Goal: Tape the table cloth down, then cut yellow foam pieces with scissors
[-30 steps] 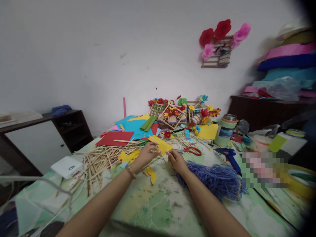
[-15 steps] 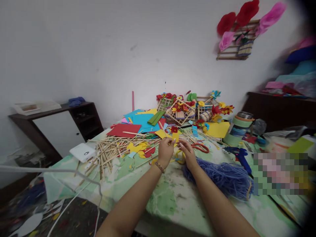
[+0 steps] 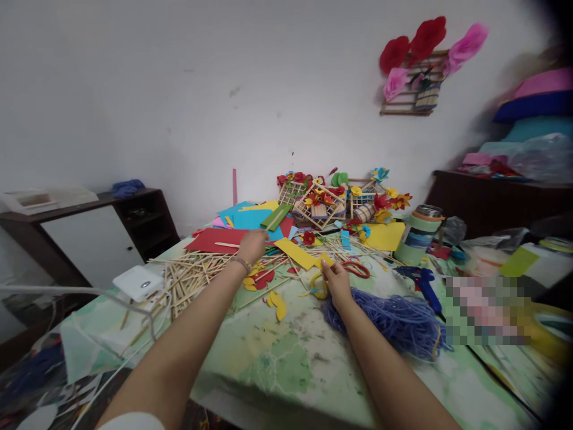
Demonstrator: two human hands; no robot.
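My left hand (image 3: 253,246) reaches over the thin wooden sticks (image 3: 190,278), beside the red paper (image 3: 206,239). Its fingers are drawn together near the lower end of the folded green paper (image 3: 275,217); what they grip is too small to make out. A small piece of yellow paper (image 3: 326,259) is pinched in my right hand (image 3: 339,285), above the bundle of blue-purple cord (image 3: 394,319). Between the hands lies a yellow paper strip (image 3: 295,253). Yellow loops (image 3: 319,287) sit just left of my right hand, with cut yellow petals (image 3: 279,307) nearer the front.
Red-handled scissors (image 3: 357,269), a green flask (image 3: 418,236) and a blue glue gun (image 3: 425,286) are on the right. Small lattice frames with paper flowers (image 3: 320,203) stand at the back. A white device (image 3: 136,283) with a cable sits at the left.
My left hand has moved away from my right hand, left and forward to the coloured papers. The yellow petals now lie nearer the front, and the view has shifted slightly right.
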